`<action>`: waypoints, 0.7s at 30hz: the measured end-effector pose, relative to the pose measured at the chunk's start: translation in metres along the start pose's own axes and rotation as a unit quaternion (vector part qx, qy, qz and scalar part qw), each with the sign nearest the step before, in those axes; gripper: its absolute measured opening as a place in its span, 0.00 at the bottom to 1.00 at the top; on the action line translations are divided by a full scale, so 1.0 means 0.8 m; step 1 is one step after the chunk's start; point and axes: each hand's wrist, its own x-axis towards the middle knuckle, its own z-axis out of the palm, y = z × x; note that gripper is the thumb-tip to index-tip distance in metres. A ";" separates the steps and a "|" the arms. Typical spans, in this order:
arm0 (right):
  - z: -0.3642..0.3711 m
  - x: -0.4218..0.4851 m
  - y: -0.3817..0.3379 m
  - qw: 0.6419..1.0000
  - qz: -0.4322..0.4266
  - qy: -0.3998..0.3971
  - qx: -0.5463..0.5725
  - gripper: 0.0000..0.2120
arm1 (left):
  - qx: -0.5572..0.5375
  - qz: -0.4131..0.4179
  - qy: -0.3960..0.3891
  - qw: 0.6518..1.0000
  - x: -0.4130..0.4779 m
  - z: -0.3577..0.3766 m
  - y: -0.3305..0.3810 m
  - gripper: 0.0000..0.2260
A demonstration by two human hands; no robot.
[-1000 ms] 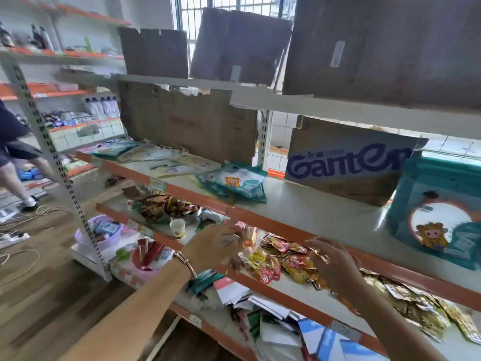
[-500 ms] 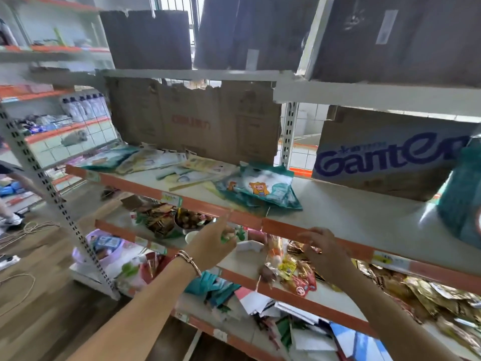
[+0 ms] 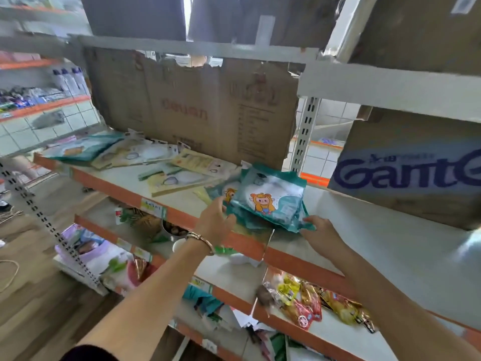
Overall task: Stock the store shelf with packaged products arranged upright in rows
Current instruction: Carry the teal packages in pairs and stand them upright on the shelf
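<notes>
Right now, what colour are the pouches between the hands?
The pouches are teal with an orange cartoon figure; head view.

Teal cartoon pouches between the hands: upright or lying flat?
Lying flat: teal pouches stacked face-up on the shelf, left hand and right hand at their edges.

Our left hand [image 3: 216,222] gripped the teal packets [image 3: 273,201]. Our right hand [image 3: 321,231] touched their corner, snack bags [image 3: 307,300] below it.

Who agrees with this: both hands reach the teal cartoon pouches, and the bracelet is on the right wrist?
Not quite. The bracelet is on the left wrist, as the head view shows. The rest holds: the left hand and right hand both reach the teal cartoon pouches.
</notes>
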 end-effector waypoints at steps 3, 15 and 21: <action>0.010 0.014 -0.010 0.999 0.025 -0.017 0.038 0.21 | -0.025 -0.020 -0.005 0.999 0.026 0.010 0.002 0.22; 0.033 0.049 -0.035 0.980 0.084 0.011 0.182 0.19 | -0.171 -0.125 -0.038 0.977 0.101 0.022 -0.030 0.08; 0.039 0.051 -0.035 0.987 0.054 -0.030 0.149 0.10 | -0.018 -0.120 -0.265 0.956 0.094 -0.045 -0.073 0.10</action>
